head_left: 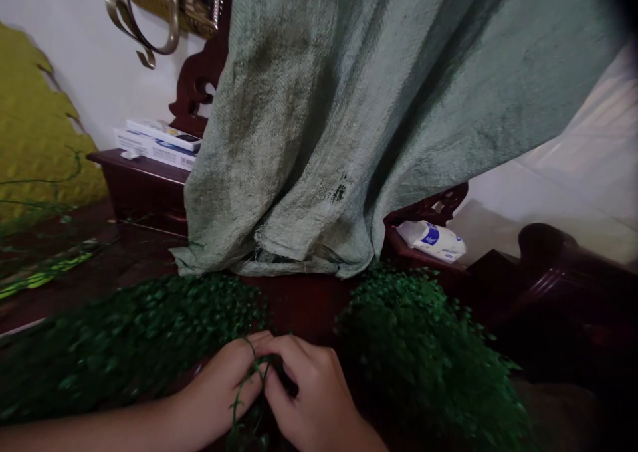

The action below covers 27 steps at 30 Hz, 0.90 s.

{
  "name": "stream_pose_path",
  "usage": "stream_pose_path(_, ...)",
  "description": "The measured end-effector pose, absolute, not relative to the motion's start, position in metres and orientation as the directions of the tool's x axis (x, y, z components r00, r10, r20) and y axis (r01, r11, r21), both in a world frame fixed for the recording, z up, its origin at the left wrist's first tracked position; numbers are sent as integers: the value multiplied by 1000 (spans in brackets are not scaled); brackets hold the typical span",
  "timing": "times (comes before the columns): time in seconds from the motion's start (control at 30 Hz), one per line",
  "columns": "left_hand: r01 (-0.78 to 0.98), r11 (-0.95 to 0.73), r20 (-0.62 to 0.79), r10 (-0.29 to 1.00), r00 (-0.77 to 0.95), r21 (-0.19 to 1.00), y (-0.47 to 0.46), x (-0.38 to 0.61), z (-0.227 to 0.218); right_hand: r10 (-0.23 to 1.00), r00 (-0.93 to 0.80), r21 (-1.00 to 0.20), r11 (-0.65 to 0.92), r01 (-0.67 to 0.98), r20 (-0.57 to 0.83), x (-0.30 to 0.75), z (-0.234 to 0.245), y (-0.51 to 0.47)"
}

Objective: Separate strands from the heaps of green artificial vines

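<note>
My left hand (226,375) and my right hand (314,389) meet low in the middle of the view, fingertips together. Between them is a thin green leafy vine (238,395), which trails over the left hand and hangs below it. The thumb and forefinger of the right hand pinch it. Left fingers are curled, and their tips are partly hidden behind the right hand. A long heap of green leafy vines (149,332) lies to the left, and another bushy heap (423,352) to the right, both on a dark red wooden surface (304,306).
A grey-green woven sack (319,126) hangs over the wooden furniture ahead. White boxes (159,147) rest on a ledge at left, a tissue pack (433,239) at right. A metal hook fixture (172,20) is on the wall. Loose vine strands (44,272) lie far left.
</note>
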<state>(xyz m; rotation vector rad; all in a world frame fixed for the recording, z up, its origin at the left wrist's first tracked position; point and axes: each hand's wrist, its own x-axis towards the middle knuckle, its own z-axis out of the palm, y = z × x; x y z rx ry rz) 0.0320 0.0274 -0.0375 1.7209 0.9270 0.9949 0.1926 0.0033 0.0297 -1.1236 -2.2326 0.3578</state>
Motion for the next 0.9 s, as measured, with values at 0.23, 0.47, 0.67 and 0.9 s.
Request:
stream_pose_path(0.23, 198, -334, 237, 889, 392, 922, 25, 35, -16, 802, -395, -457, 585, 670, 448, 191, 27, 2)
stream_pose_path(0.47, -88, -46, 75, 926, 371, 995, 26, 33, -11, 765, -412, -356, 610, 708, 495, 192, 28, 4)
stream_pose_path(0.67, -208, 8, 35, 979, 203, 978, 24, 31, -9, 759, -390, -308, 593, 744, 521, 192, 26, 6)
stream_pose_path(0.9, -113, -103, 137, 928, 348, 988, 28, 32, -5, 756, -385, -313, 596, 739, 530, 191, 23, 5)
